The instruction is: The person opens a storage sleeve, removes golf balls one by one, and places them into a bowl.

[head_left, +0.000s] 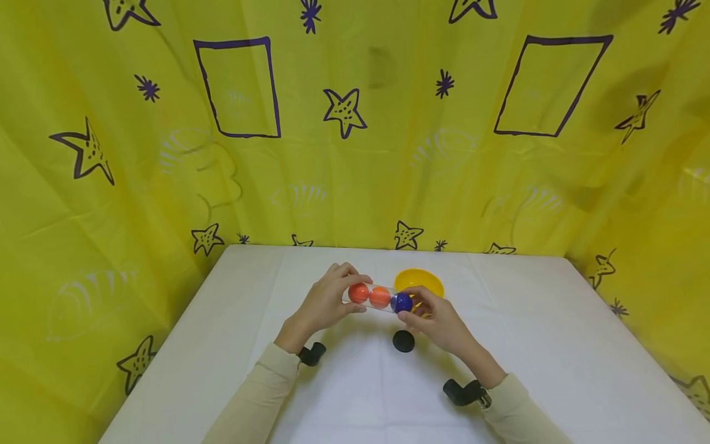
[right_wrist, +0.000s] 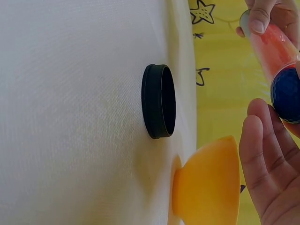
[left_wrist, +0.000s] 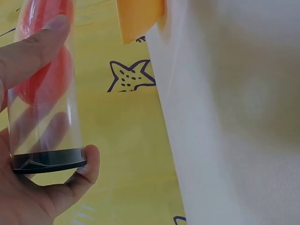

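Observation:
My left hand [head_left: 323, 302] grips a clear plastic tube [left_wrist: 77, 117] held almost level above the table. Two balls sit inside it, a red ball [head_left: 358, 293] and an orange-red ball [head_left: 379, 297]. A black end cap [left_wrist: 49, 161] closes the tube's left end, by the left fingers. At the right end, my right hand [head_left: 440, 320] pinches a blue dimpled ball [head_left: 403, 303] between thumb and fingers, against the tube's mouth. How far the blue ball is inside I cannot tell. In the right wrist view, some right fingers [right_wrist: 255, 150] stretch out below the ball.
A loose black cap [head_left: 403, 341] lies on the white table [head_left: 344, 394], below the right hand. Behind that hand stands a yellow bowl [head_left: 413, 274], partly hidden by it. Yellow curtains [head_left: 355, 166] with drawn stars surround the table's back and sides.

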A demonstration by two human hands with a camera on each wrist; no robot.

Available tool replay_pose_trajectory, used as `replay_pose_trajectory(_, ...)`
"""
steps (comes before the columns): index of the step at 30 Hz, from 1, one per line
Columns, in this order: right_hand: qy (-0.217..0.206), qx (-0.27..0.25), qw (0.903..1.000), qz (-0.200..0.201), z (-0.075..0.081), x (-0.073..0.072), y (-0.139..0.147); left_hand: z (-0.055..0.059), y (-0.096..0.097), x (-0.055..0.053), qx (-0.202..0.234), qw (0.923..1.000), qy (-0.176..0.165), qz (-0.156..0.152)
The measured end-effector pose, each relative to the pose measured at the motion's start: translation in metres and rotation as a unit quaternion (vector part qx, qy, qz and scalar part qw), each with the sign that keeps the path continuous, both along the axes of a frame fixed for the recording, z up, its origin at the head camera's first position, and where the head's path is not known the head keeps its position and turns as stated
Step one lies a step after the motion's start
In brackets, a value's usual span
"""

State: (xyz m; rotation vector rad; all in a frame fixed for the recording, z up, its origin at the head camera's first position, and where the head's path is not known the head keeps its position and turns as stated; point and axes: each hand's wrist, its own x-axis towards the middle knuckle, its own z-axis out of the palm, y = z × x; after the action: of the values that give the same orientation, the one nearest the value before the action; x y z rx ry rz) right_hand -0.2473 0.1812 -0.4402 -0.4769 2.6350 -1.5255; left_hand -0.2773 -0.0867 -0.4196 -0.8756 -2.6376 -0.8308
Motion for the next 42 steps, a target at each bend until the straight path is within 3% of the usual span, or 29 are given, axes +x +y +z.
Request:
replay_pose_trajectory(16,0.054,0.026,0.9981,-0.011,-0.002,-0.001,0.003,-0.003,-0.001,-0.002,0.014,0.9999,-0.003,0.001)
replay_pose_trajectory(26,0.051,0.032,0.9972,-0.044,0.004,-0.001,0.005,-0.003,-0.002,-0.002,0.016,0.9999,-0.005,0.001)
replay_pose_trajectory(42,0.094,0.033,0.9912,-0.087,0.003,-0.007,0.019,0.001,-0.005,-0.001,0.019,0.9998,-0.008,0.003)
